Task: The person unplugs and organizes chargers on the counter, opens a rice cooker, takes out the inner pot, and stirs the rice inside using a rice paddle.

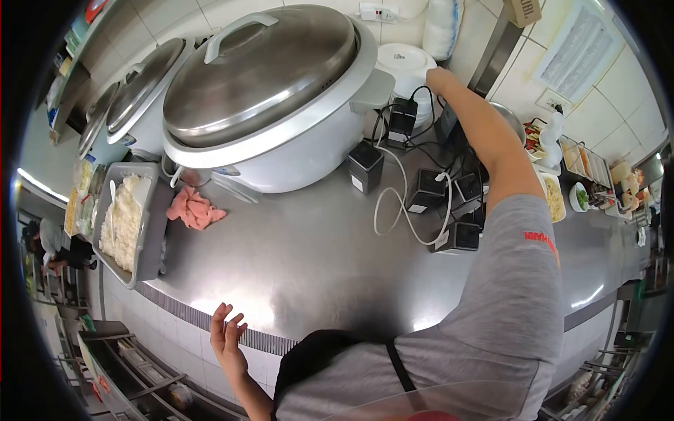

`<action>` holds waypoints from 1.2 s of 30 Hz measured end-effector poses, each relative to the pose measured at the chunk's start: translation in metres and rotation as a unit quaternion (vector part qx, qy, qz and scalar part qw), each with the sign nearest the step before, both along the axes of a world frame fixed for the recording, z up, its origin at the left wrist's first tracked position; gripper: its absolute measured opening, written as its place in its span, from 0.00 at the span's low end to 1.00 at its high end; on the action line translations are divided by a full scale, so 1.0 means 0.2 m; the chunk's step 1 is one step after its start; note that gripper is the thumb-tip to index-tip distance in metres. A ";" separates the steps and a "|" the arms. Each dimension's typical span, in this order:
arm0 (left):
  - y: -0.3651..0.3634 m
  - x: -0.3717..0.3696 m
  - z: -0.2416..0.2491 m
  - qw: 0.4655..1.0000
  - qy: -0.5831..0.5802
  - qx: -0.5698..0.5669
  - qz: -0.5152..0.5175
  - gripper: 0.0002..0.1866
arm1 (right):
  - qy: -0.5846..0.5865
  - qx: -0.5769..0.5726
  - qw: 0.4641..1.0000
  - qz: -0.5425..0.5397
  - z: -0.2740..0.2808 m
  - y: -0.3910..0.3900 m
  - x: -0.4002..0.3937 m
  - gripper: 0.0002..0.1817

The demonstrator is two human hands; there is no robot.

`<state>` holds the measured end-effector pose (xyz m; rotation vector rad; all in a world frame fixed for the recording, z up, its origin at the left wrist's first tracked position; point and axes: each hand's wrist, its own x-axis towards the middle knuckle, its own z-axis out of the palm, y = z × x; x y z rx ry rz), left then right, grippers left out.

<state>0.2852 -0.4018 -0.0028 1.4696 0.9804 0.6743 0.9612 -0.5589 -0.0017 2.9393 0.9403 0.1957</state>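
My right hand (437, 79) reaches to the back of the counter, at the right edge of a stack of white lidded tubs (406, 62); its fingers are hidden behind the wrist and the tubs. Below it stand several black power adapters (366, 167) with tangled black cables and a white cable (403, 196). My left hand (229, 334) hangs in front of the counter's near edge, fingers apart and slightly curled, holding nothing. A large rice cooker (274, 133) with a steel lid is left of the tubs.
Two smaller cookers (144, 88) stand farther left. A grey tub of rice (149, 242) and a pink cloth (195, 208) lie on the steel counter (281, 259). Food trays (586, 168) and a white bottle (552, 137) are at the right. A person (53, 242) is at the far left.
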 end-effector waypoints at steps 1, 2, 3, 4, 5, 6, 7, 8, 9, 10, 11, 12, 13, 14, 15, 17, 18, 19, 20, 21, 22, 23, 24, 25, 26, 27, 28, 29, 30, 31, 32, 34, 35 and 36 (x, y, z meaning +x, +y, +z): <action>0.00 0.01 0.00 1.000 0.001 -0.003 0.000 0.21 | 0.001 -0.003 1.000 0.000 0.02 0.01 -0.03 0.11; 0.00 0.02 0.00 1.000 0.004 0.001 -0.008 0.21 | -0.034 0.038 0.998 0.022 0.04 0.03 -0.06 0.11; 0.00 0.03 0.00 1.000 0.006 0.005 -0.014 0.21 | -0.070 0.078 0.994 0.044 0.08 0.06 -0.08 0.11; 0.00 0.03 -0.01 1.000 0.007 0.003 -0.014 0.21 | -0.069 0.076 0.994 0.045 0.15 0.08 -0.14 0.11; 0.00 0.03 -0.01 1.000 0.006 0.004 -0.014 0.21 | 0.025 -0.005 0.999 0.035 0.25 0.09 -0.23 0.11; 0.00 0.03 -0.02 1.000 0.004 0.004 -0.015 0.21 | 0.117 -0.086 0.989 0.025 0.29 0.09 -0.26 0.12; 0.00 0.03 -0.03 1.000 0.004 0.002 -0.014 0.21 | 0.116 -0.089 0.989 0.026 0.24 0.08 -0.21 0.12; 0.01 0.03 -0.03 1.000 0.002 -0.001 -0.012 0.21 | 0.106 -0.103 0.988 0.043 0.14 0.08 -0.11 0.14; 0.01 0.02 -0.04 1.000 0.002 -0.002 -0.010 0.21 | 0.097 -0.117 0.987 0.060 0.02 0.07 0.00 0.15; 0.01 0.02 -0.04 1.000 0.005 -0.004 -0.007 0.21 | 0.109 -0.049 0.993 0.021 -0.08 0.08 0.11 0.17; 0.01 0.03 -0.04 1.000 0.009 -0.006 -0.005 0.21 | 0.113 -0.052 0.992 0.022 -0.08 0.08 0.10 0.17; 0.01 0.03 -0.04 1.000 0.013 -0.009 -0.004 0.21 | 0.112 -0.052 0.992 0.017 -0.05 0.07 0.08 0.16; 0.01 0.03 -0.04 1.000 0.017 -0.012 -0.004 0.21 | 0.112 -0.053 0.992 0.010 0.00 0.05 0.05 0.15; 0.02 0.03 -0.05 1.000 0.018 -0.012 -0.005 0.21 | 0.097 -0.056 0.993 -0.026 0.04 0.06 -0.02 0.12; 0.02 0.03 -0.05 1.000 0.018 -0.010 -0.006 0.21 | 0.101 -0.060 0.993 -0.026 0.07 0.06 -0.06 0.12; 0.02 0.04 -0.05 1.000 0.018 -0.012 -0.002 0.21 | 0.061 -0.137 0.987 -0.055 0.09 0.08 -0.09 0.14; 0.02 0.04 -0.05 1.000 0.017 -0.011 0.002 0.21 | 0.062 -0.139 0.987 -0.054 0.07 0.08 -0.09 0.14; 0.02 0.04 -0.05 1.000 0.018 -0.013 0.003 0.21 | 0.013 -0.091 0.995 -0.045 0.05 0.08 -0.09 0.13; 0.02 0.04 -0.05 1.000 0.023 -0.012 0.001 0.21 | -0.035 -0.044 0.998 -0.037 0.03 0.07 -0.08 0.13; 0.01 0.04 -0.05 1.000 0.028 -0.012 -0.002 0.21 | -0.033 -0.047 0.998 -0.036 0.02 0.06 -0.07 0.13; 0.01 0.04 -0.06 0.999 0.031 -0.016 -0.002 0.21 | -0.060 -0.034 0.997 -0.017 0.02 0.06 -0.05 0.13; 0.01 0.04 -0.06 0.999 0.033 -0.016 -0.006 0.21 | -0.086 -0.021 0.996 0.003 0.01 0.05 -0.04 0.12; 0.01 0.04 -0.06 0.999 0.034 -0.016 -0.010 0.21 | -0.088 0.018 0.996 0.008 0.02 0.04 -0.01 0.11; 0.01 0.04 -0.07 0.999 0.037 -0.021 -0.011 0.21 | -0.085 0.013 0.996 0.008 0.07 0.02 -0.02 0.11; 0.02 0.04 -0.07 0.999 0.031 -0.016 -0.015 0.22 | -0.081 0.018 0.996 0.019 0.14 -0.01 -0.03 0.11; 0.02 0.04 -0.07 0.999 0.022 -0.011 -0.020 0.22 | -0.079 0.024 0.996 0.028 0.19 -0.04 -0.03 0.12; 0.03 0.03 -0.09 1.000 0.014 -0.009 -0.026 0.22 | -0.083 0.021 0.996 0.023 0.22 -0.07 -0.01 0.12; 0.03 0.03 -0.09 0.999 0.008 -0.012 -0.032 0.22 | -0.090 0.012 0.996 0.019 0.28 -0.11 -0.01 0.10; 0.03 0.02 -0.09 0.999 0.004 -0.006 -0.041 0.22 | -0.099 0.004 0.995 0.015 0.35 -0.14 -0.04 0.10; 0.02 0.01 -0.09 0.999 -0.001 0.000 -0.049 0.22 | -0.105 0.002 0.994 0.011 0.40 -0.16 -0.08 0.10; 0.02 0.00 -0.09 0.999 -0.011 0.002 -0.047 0.21 | -0.114 0.024 0.992 0.040 0.44 -0.19 -0.12 0.10; 0.02 -0.03 -0.09 0.999 -0.019 0.006 -0.049 0.21 | -0.118 0.051 0.989 0.078 0.53 -0.22 -0.21 0.10; 0.02 -0.05 -0.09 0.999 -0.017 0.009 -0.048 0.20 | -0.122 0.050 0.989 0.074 0.54 -0.24 -0.23 0.10; 0.02 -0.07 -0.10 0.998 -0.020 0.009 -0.051 0.20 | -0.111 0.044 0.989 0.082 0.55 -0.24 -0.24 0.09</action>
